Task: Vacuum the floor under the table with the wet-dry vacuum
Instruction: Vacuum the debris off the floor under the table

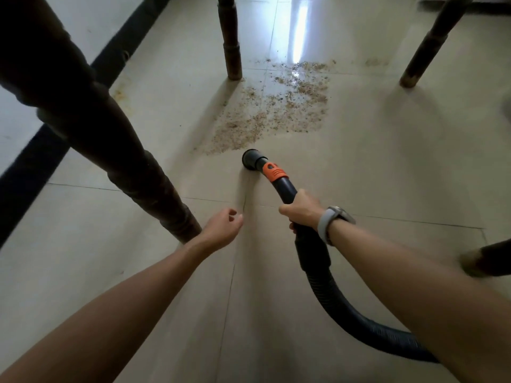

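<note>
tiled floor (387, 167), perhaps four table legs (229, 45), one hose (315, 261)

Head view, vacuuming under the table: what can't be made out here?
- Vacuum body: the hose passes behind the right forearm, bottom right.
- Nozzle mouth: faces away, so contact with the debris is unclear.
- Table top: above the frame; only legs show.
- Object at right edge: blurred, cut off.
- Right hand grips the hose; left hand holds nothing.

Place: a room in a home, likely a dining area.
Floor: glossy beige tiles (359, 167) with thin grout lines.
Furniture: dark turned wooden legs (229, 37) at 12 o'clock.
Mess: crumbs (276, 111) scattered between the legs.
Edge: black border strip (36, 161) at 9 o'clock.
</note>
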The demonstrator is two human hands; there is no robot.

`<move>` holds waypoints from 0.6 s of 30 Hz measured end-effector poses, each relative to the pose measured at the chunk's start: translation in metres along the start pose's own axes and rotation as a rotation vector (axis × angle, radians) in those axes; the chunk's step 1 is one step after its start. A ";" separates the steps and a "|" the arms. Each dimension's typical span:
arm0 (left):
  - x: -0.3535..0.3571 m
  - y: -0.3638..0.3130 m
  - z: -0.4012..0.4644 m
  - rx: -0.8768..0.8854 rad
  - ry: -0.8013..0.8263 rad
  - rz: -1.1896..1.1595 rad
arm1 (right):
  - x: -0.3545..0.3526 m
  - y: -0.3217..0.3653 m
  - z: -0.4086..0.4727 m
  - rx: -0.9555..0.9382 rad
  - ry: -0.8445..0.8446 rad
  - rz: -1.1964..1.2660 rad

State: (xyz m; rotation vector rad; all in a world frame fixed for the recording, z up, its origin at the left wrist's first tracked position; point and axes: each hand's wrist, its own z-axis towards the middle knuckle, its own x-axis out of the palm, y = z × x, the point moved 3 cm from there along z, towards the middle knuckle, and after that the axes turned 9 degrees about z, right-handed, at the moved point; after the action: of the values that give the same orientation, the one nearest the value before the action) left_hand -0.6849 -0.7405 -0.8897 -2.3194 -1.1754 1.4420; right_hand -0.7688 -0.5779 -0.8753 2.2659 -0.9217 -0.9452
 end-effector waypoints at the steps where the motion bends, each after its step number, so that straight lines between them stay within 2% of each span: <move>1: -0.001 0.000 0.001 -0.039 0.008 -0.136 | 0.010 0.000 -0.001 -0.005 0.043 -0.006; 3: -0.005 -0.002 0.005 -0.148 0.031 -0.416 | 0.028 -0.003 -0.004 -0.027 0.120 -0.028; 5: -0.004 -0.006 0.012 -0.218 0.070 -0.601 | 0.045 -0.010 -0.009 -0.048 0.202 -0.052; 8: 0.000 -0.009 0.019 -0.258 0.095 -0.770 | 0.060 -0.022 -0.018 -0.061 0.278 -0.057; 12: 0.013 -0.015 0.017 -0.252 0.131 -0.866 | 0.059 -0.039 -0.030 -0.114 0.355 -0.049; 16: 0.004 -0.017 0.025 -0.295 -0.045 -0.962 | 0.051 -0.057 -0.039 -0.164 0.409 -0.076; 18: -0.006 -0.012 0.033 -0.309 -0.154 -1.026 | 0.050 -0.058 -0.042 -0.135 0.420 0.017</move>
State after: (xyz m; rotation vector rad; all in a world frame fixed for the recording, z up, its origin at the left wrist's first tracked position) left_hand -0.7194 -0.7451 -0.8967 -1.2848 -2.2630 1.0603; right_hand -0.6881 -0.5699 -0.9078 2.2146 -0.6682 -0.4759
